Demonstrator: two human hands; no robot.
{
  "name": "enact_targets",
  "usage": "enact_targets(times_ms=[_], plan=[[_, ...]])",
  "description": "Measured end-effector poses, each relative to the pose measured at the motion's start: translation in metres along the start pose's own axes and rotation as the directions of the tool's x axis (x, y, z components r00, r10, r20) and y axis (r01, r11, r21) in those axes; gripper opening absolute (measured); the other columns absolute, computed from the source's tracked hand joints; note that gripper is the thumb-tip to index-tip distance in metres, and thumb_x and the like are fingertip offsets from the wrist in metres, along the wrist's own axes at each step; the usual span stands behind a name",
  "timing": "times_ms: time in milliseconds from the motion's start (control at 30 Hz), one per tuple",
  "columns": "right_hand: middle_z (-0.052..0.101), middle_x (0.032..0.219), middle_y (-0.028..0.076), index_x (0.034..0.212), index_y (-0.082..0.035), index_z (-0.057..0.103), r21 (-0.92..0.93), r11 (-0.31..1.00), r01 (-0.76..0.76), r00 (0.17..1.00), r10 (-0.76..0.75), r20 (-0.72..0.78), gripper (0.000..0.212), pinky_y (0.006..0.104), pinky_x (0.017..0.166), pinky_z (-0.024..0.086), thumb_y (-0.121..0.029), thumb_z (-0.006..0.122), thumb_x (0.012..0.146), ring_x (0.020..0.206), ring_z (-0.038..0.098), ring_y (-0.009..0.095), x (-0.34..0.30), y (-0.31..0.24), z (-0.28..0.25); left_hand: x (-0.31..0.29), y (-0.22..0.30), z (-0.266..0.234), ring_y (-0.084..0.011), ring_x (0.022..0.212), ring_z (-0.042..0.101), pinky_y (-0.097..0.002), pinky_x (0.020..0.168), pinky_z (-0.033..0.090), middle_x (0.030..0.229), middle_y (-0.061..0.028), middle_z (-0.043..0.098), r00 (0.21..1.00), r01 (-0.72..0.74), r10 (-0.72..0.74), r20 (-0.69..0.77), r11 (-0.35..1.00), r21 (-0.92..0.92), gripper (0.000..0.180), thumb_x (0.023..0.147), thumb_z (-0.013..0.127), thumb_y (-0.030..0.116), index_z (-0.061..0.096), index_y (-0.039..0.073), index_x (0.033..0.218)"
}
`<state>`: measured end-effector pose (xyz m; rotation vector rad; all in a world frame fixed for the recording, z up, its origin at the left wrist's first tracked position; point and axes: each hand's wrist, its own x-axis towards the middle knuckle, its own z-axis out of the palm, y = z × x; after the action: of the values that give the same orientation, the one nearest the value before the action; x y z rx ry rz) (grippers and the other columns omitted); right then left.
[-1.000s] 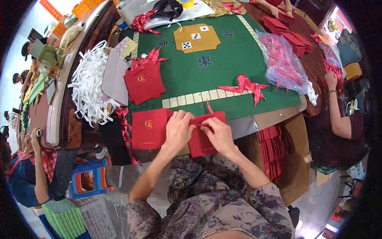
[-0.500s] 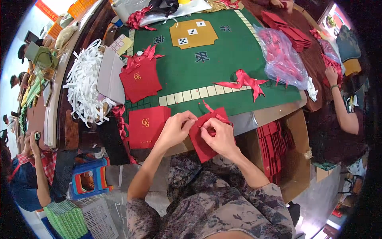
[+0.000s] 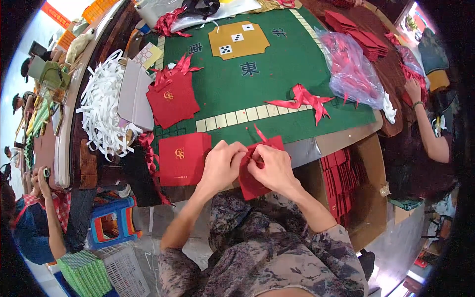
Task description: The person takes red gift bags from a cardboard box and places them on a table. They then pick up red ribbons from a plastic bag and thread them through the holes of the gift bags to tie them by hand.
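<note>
A small red paper gift bag (image 3: 255,187) is tilted at the table's near edge, between my two hands. My left hand (image 3: 221,166) has thumb and fingers closed at its upper left edge. My right hand (image 3: 272,166) is over its upper middle, fingertips pinched on a red ribbon that they mostly cover. One ribbon end (image 3: 260,132) sticks up beyond the bag's top edge. Left of my hands lies a stack of flat red gift bags (image 3: 182,166) with a gold emblem. Farther back are gift bags with ribbons attached (image 3: 173,100).
Loose red ribbons (image 3: 302,101) lie on the green table mat (image 3: 292,64). A plastic bag of red ribbon (image 3: 349,72) is at the right. White strips (image 3: 104,104) heap up at the left. An open carton (image 3: 368,198) of red bags stands below right. Co-workers sit on both sides.
My hands have come closer together, the left moving slightly right. The gift bag has turned a little more upright. The ribbon end in my right fingertips is now hidden.
</note>
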<state>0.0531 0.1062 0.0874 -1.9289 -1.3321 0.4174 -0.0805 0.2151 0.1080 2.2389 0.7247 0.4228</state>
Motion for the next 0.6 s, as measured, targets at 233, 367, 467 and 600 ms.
enact_targets(times_ms=[233, 367, 467, 600], plan=[[0.067, 0.08, 0.012, 0.083, -0.005, 0.062, 0.063, 0.998, 0.006, 1.0, -0.004, -0.024, 0.018, 0.0447, 0.065, 0.051, -0.021, 0.07, 0.082, 0.074, 0.066, 0.034, 0.002, 0.001, 0.002, -0.001, 0.001, 0.005, -0.031, 0.073, 0.06, -0.0401, 0.066, 0.05, 0.075, -0.0144, 0.063, 0.988, -0.103, 0.117, -0.098, 0.985, 0.138, 0.008, 0.085, 0.063, 0.006, 0.068, 0.005, 0.092], [0.066, 0.083, 0.011, 0.085, -0.006, 0.063, 0.123, 0.991, -0.056, 0.998, 0.054, 0.024, 0.014, 0.0437, 0.066, 0.051, -0.018, 0.071, 0.083, 0.075, 0.065, 0.033, -0.002, 0.002, 0.002, -0.003, -0.013, 0.004, -0.0282, 0.076, 0.062, -0.0383, 0.068, 0.051, 0.078, -0.0123, 0.065, 0.998, -0.059, 0.059, 0.019, 0.998, -0.016, 0.016, 0.082, 0.065, 0.004, 0.063, 0.004, 0.099], [0.063, 0.085, 0.01, 0.085, -0.007, 0.063, 0.036, 0.997, 0.067, 0.997, -0.067, -0.025, 0.013, 0.0414, 0.068, 0.05, -0.016, 0.072, 0.082, 0.08, 0.063, 0.031, 0.002, 0.0, -0.001, -0.003, -0.014, 0.001, -0.0267, 0.078, 0.064, -0.0372, 0.069, 0.052, 0.081, -0.0117, 0.065, 0.995, -0.085, 0.085, 0.051, 0.996, 0.011, 0.018, 0.082, 0.067, 0.005, 0.061, 0.003, 0.099], [0.061, 0.085, 0.009, 0.087, -0.004, 0.065, 0.067, 0.975, 0.21, 0.963, -0.195, -0.186, 0.013, 0.0399, 0.071, 0.048, -0.014, 0.072, 0.081, 0.081, 0.059, 0.03, 0.019, 0.003, -0.016, -0.004, -0.015, 0.001, -0.0264, 0.078, 0.063, -0.0381, 0.069, 0.052, 0.082, -0.0112, 0.065, 0.998, -0.028, 0.031, 0.051, 0.998, -0.057, 0.019, 0.08, 0.07, 0.006, 0.06, 0.004, 0.096]])
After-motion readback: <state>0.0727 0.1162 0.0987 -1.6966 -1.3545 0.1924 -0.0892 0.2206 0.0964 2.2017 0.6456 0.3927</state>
